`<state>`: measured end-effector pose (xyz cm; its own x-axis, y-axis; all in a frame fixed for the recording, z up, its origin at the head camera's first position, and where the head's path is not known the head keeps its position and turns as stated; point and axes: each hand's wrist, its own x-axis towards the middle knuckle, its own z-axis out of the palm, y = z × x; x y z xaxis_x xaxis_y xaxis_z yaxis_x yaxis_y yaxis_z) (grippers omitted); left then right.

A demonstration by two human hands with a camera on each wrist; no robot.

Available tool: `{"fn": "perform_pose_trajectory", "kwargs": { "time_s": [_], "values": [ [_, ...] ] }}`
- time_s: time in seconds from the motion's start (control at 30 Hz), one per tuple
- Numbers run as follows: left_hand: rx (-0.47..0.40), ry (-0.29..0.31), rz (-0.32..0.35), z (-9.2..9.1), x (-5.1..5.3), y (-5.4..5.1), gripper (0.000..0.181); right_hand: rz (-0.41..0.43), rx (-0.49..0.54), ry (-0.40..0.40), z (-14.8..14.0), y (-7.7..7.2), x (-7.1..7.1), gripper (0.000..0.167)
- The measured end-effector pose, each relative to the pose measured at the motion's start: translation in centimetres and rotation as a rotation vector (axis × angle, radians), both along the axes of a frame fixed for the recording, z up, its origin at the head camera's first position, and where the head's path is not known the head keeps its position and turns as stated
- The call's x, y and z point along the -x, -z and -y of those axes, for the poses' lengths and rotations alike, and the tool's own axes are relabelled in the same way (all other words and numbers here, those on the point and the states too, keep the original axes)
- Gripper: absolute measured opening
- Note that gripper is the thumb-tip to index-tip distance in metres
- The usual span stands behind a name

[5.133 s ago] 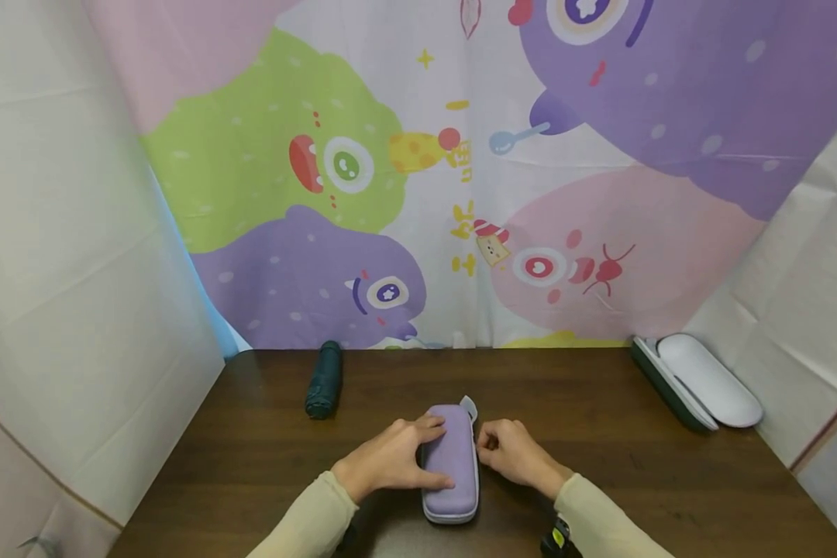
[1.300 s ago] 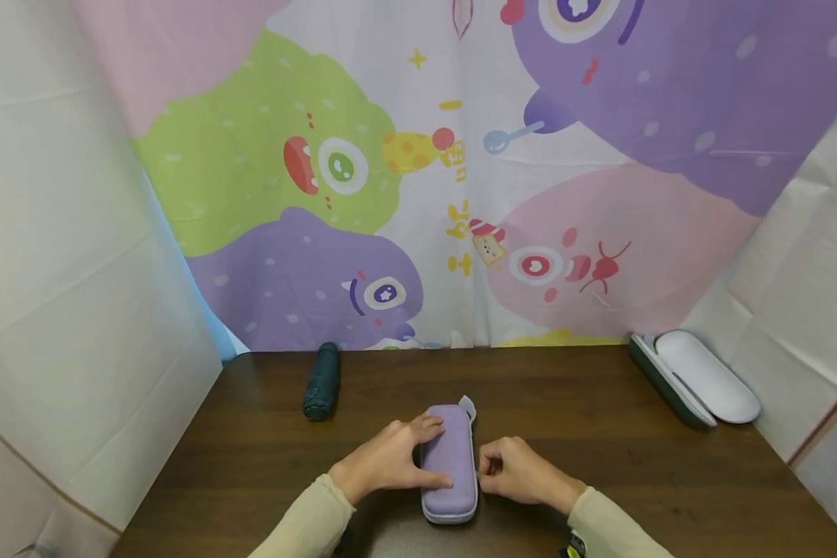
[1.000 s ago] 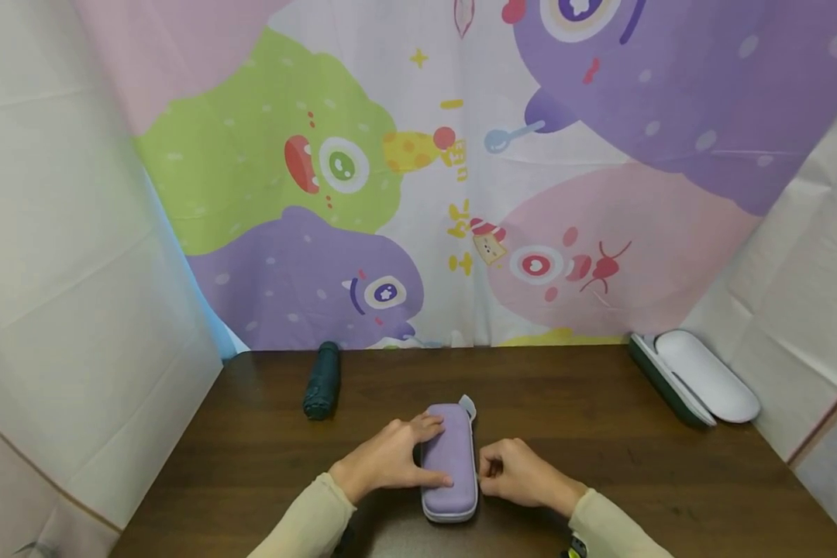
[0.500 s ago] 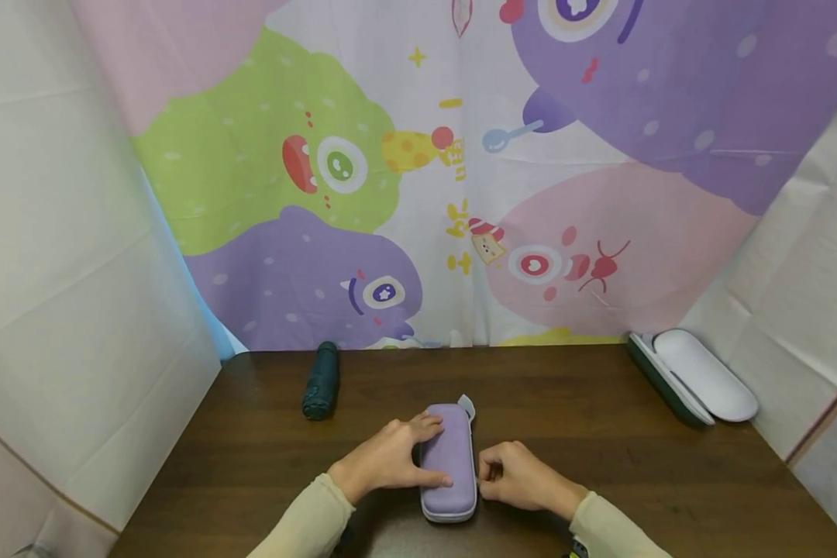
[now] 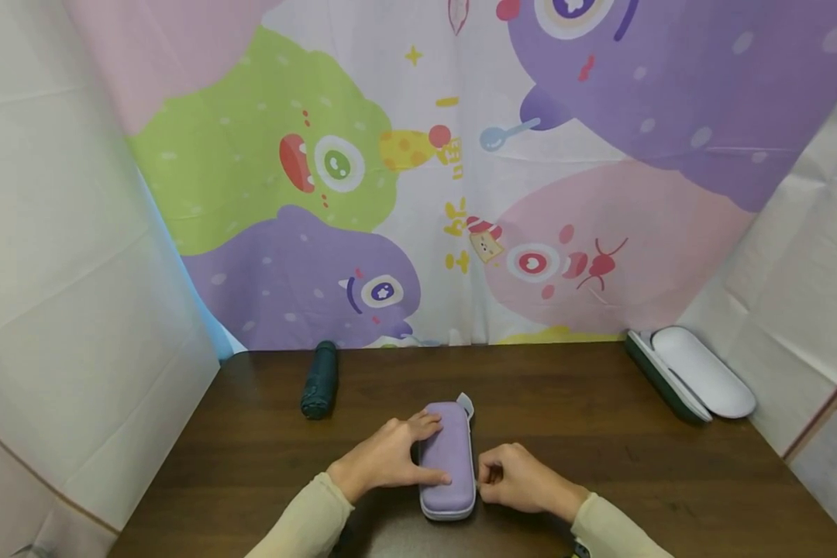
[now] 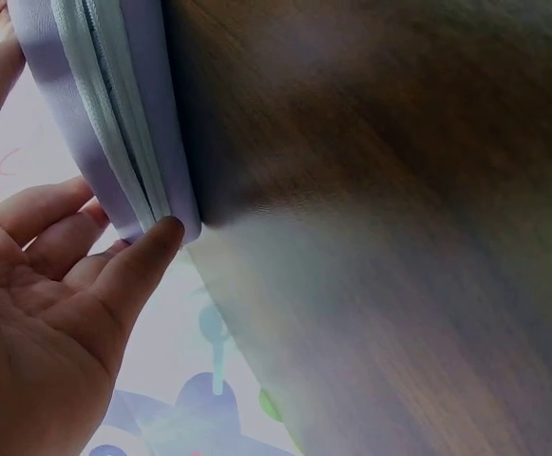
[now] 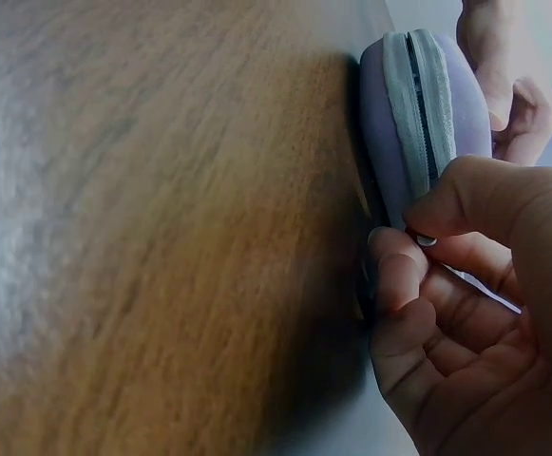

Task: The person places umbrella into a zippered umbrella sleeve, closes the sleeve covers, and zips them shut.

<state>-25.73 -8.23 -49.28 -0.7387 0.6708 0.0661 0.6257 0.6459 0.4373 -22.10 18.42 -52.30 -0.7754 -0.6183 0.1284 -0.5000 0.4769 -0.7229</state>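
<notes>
A purple zippered case (image 5: 449,453) lies on the table, its wrist loop (image 5: 466,404) at the far right corner. My left hand (image 5: 384,459) grips it from the left, thumb and fingers spread over its top and far edge. At its right side my right hand (image 5: 526,479) pinches the small metal zipper pull (image 7: 426,239) between thumb and forefinger. In the right wrist view the zipper (image 7: 418,104) shows a dark gap between its light tapes beyond the pull. The left wrist view shows the left hand (image 6: 66,313) against the case's end (image 6: 152,114).
A dark green rolled bundle (image 5: 319,380) lies at the table's back left. An opened case with a white inside and a dark green outside (image 5: 700,372) lies at the back right. A cartoon-printed cloth (image 5: 460,194) hangs behind the table (image 5: 251,465).
Since the oldest frame my right hand has moved slightly toward the near end along the case's right side. Over the last second the hands have hardly moved; the head view has shifted a little.
</notes>
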Motion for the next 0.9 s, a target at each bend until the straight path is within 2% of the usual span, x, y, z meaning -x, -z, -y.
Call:
{"fn": "perform_pose_trajectory", "kwargs": {
  "time_s": [0.57,0.9],
  "values": [
    [-0.007,0.002,0.007,0.06,-0.10,0.05,0.091,0.017,0.016,-0.011,-0.05,-0.17,-0.40,0.023],
    [-0.016,0.007,0.000,0.12,-0.02,0.16,0.091,-0.009,0.016,-0.024,-0.05,-0.38,-0.61,0.024]
  ]
}}
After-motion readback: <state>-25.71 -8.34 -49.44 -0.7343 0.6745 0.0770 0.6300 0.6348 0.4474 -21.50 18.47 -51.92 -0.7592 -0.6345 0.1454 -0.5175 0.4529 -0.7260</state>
